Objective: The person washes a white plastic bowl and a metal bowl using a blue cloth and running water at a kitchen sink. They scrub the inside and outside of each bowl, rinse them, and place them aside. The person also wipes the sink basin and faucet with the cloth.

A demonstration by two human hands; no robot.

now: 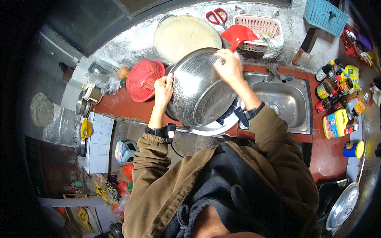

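A large stainless steel basin (pixel 198 92) is tilted up on its side before me, its outer wall and base facing me. My left hand (pixel 163 87) grips its left rim, thumb on the metal. My right hand (pixel 229 67) is at the upper right of the basin, fingers bent; a red plastic scoop or ladle (pixel 238 35) shows just beyond it, and whether the hand holds anything cannot be told. Below the steel basin is a white basin (pixel 214 130) with dark cloth-like material (pixel 229 114) in it, partly hidden.
A steel sink (pixel 287 101) with a tap (pixel 279 74) lies right. A red colander (pixel 145 80) stands left, a round board (pixel 186 37) behind. Bottles and jars (pixel 324 89) crowd the right counter. Scissors (pixel 217 16), a pink basket (pixel 259 22) and a cleaver (pixel 306 43) hang on the wall.
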